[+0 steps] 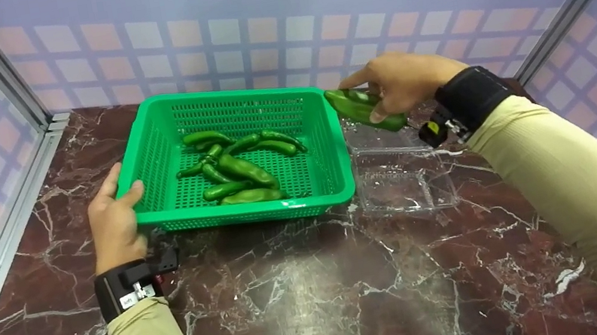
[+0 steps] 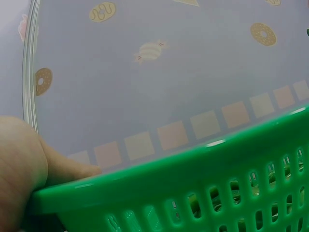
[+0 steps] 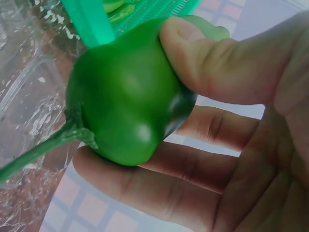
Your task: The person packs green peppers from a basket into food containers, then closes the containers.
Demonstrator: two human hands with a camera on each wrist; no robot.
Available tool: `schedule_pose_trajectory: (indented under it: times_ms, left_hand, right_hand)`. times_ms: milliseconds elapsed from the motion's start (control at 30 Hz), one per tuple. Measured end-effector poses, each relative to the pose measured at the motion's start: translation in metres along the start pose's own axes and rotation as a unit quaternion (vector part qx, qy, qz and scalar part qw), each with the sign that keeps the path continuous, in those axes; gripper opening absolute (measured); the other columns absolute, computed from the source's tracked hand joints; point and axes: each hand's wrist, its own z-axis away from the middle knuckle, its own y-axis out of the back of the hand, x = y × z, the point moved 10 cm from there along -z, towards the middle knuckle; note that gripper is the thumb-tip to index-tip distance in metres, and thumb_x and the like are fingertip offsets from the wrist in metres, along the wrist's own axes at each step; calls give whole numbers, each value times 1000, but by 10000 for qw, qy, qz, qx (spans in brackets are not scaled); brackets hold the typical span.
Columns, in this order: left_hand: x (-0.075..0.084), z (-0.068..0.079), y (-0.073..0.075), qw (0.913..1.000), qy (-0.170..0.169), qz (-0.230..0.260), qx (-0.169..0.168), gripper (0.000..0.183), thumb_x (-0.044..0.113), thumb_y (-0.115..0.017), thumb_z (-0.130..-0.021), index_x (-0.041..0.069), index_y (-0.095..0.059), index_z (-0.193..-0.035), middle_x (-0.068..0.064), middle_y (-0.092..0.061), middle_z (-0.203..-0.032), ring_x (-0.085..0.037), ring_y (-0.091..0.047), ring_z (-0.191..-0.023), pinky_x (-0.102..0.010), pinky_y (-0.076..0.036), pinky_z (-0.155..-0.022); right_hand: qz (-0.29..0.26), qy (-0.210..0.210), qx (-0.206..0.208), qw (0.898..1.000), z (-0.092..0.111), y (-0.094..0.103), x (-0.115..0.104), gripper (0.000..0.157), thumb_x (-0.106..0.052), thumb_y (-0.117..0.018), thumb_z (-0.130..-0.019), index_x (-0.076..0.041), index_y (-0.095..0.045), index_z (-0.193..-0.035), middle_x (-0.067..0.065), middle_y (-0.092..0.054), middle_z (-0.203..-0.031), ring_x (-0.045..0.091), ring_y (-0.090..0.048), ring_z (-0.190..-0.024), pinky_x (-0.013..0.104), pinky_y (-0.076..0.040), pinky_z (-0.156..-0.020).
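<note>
A green plastic basket with slotted walls stands on the marbled tabletop, several green peppers lying loosely inside it. My left hand grips the basket's left side, its thumb over the rim; the left wrist view shows the hand at the rim's end. Just beyond the basket's right rim, my right hand holds a large green pepper between thumb and fingers. The right wrist view shows this pepper close up, its stem pointing left.
A clear plastic tray lies right of the basket, partly beneath the right hand. Patterned wall panels with metal edge strips enclose the dark red marbled surface at the back and both sides.
</note>
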Motion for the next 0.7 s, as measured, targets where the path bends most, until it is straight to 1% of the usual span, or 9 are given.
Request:
schedule_pose_trajectory:
  times_ms: [133, 267, 333, 400, 533, 700]
  left_hand:
    - [1, 0, 3, 10000, 17, 6, -40, 67, 4, -60, -103, 20, -34, -163, 3, -61, -130, -11, -69, -94, -23, -63, -82]
    - [0, -1, 5, 9999, 22, -164, 2, 67, 5, -60, -104, 21, -34, -163, 3, -57, -140, -9, -66, -102, -21, -61, -85]
    - [1, -1, 6, 9998, 9, -204, 13, 66, 5, -60, -104, 22, -34, -163, 3, -56, -141, -8, -65, -104, -20, -60, -86]
    - [2, -1, 6, 9998, -21, -212, -2, 67, 5, -60, -104, 21, -34, -163, 3, -57, -139, -8, -65, -103, -20, -60, -86]
    - [5, -1, 6, 10000, -2, -27, -48, 68, 4, -60, -103, 20, -34, -163, 4, -60, -129, -9, -68, -96, -22, -62, -83]
    - [5, 0, 9, 10000, 60, 35, -55, 69, 4, -62, -102, 21, -34, -163, 4, -61, -127, -10, -70, -93, -23, -63, -81]
  right_hand:
    - [-110, -11, 24, 9999, 3, -4, 7, 75, -7, -73, -92, -14, -41, -160, 26, -69, -132, 41, -69, -117, 57, -56, -104]
    - [-141, -38, -19, 9999, 6, -9, 15, 76, -7, -73, -92, -12, -40, -160, 26, -69, -131, 40, -69, -116, 57, -56, -104]
    - [-133, -48, -16, 9999, 7, -9, 18, 76, -7, -73, -92, -12, -40, -160, 26, -70, -130, 40, -69, -116, 57, -55, -105]
    - [-145, -33, -5, 9999, 8, -10, 20, 76, -7, -74, -91, -14, -41, -160, 25, -70, -131, 41, -68, -117, 59, -54, -106]
    - [-140, -55, 10, 9999, 10, -10, 24, 75, -8, -74, -91, -16, -42, -159, 25, -70, -131, 42, -68, -119, 61, -53, -107]
    - [-98, -83, -11, 9999, 11, -13, 28, 75, -9, -75, -91, -16, -43, -159, 24, -71, -127, 41, -69, -115, 61, -55, -104]
